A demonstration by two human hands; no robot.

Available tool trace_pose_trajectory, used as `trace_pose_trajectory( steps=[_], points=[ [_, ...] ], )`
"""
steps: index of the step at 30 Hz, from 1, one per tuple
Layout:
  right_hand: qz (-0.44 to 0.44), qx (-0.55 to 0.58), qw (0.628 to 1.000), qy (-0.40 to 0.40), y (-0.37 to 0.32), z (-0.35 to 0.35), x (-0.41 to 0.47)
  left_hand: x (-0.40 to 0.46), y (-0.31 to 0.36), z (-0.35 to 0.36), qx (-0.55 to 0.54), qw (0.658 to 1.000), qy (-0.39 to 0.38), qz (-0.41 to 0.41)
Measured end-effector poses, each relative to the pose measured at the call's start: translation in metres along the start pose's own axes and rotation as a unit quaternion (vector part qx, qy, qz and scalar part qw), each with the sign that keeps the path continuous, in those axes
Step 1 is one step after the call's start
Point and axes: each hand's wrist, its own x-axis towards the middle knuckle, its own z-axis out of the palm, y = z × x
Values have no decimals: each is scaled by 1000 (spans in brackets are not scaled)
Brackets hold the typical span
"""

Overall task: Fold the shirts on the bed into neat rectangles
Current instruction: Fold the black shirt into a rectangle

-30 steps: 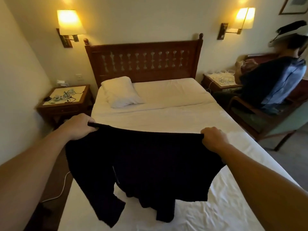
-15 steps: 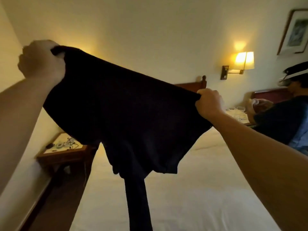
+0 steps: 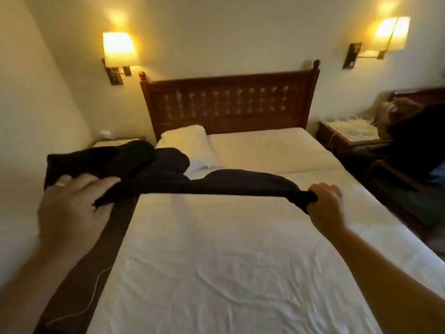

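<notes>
**Black shirt aloft, fold not yet begun**

Black shirt (image 3: 168, 174) stretched in the air above the bed (image 3: 228, 249), near the pillow end, billowing and bunched toward the left. Gripped at its right end by the right hand (image 3: 323, 203), fingers curled tight round a gathered edge. Looser on the other side: left hand (image 3: 72, 203) spread, fingers nearly straight, cloth passing under or behind the fingertips; hard to say through the blur whether any hold remains there or the fabric is merely touched.

Nothing folded so far, judging by the scene: no neat rectangle anywhere on the sheet, no other shirts visible on the bed. Probably a shake-out or a throw to lay the garment flat. Left to do: spreading it flat on the mattress, smoothing, turning in sleeves and sides, folding to a rectangle.

Against half a second back: shirt then held high in front of the wall, both fists closed on its edge, a sleeve dangling down; now lowered and flung forward, nearly level, left fist opened out. Headboard (image 3: 228, 102), pillow (image 3: 190, 145) and both lamps back in view as the camera tips down. Seated person (image 3: 414, 141) at right, blurred.
</notes>
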Motion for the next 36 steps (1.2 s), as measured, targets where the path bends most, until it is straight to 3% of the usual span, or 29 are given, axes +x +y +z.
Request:
trace_pose_trajectory(
  steps=[2,5,7,9,11,12,15,19,21,24,26,29,31,34,36],
  points=[
    [61,-17,996,-66,51,40,-100,-77,19,15,6,989,-145,17],
    [136,-62,969,-198,121,82,-251,-257,51,69,14,935,-352,34],
    [164,-101,910,-366,157,101,-340,-343,74,104,16,857,-514,7],
    [201,-113,838,-494,177,106,-411,-415,105,124,30,740,-671,-36],
    [287,-84,813,-500,195,105,-457,-462,136,143,53,715,-693,-71],
    [323,-59,830,-451,196,103,-460,-460,147,146,59,724,-683,-80],
    [405,-35,855,-321,216,111,-464,-473,193,173,66,791,-604,-72],
    [462,5,841,-280,238,138,-435,-466,236,221,59,843,-535,5],
    [480,19,825,-297,242,153,-418,-453,256,244,44,836,-544,54],
    [532,68,762,-362,251,167,-406,-443,279,275,4,819,-552,155],
    [563,125,738,-351,255,161,-405,-441,288,288,-24,821,-539,185],
    [555,111,784,-256,260,133,-424,-440,297,285,-76,830,-511,212],
    [529,39,795,-293,263,113,-449,-445,298,274,-96,814,-520,240],
    [480,-49,759,-438,269,101,-462,-441,300,265,-90,740,-629,222],
    [451,-74,786,-415,273,111,-440,-420,302,278,-92,697,-680,206]
  ],
)
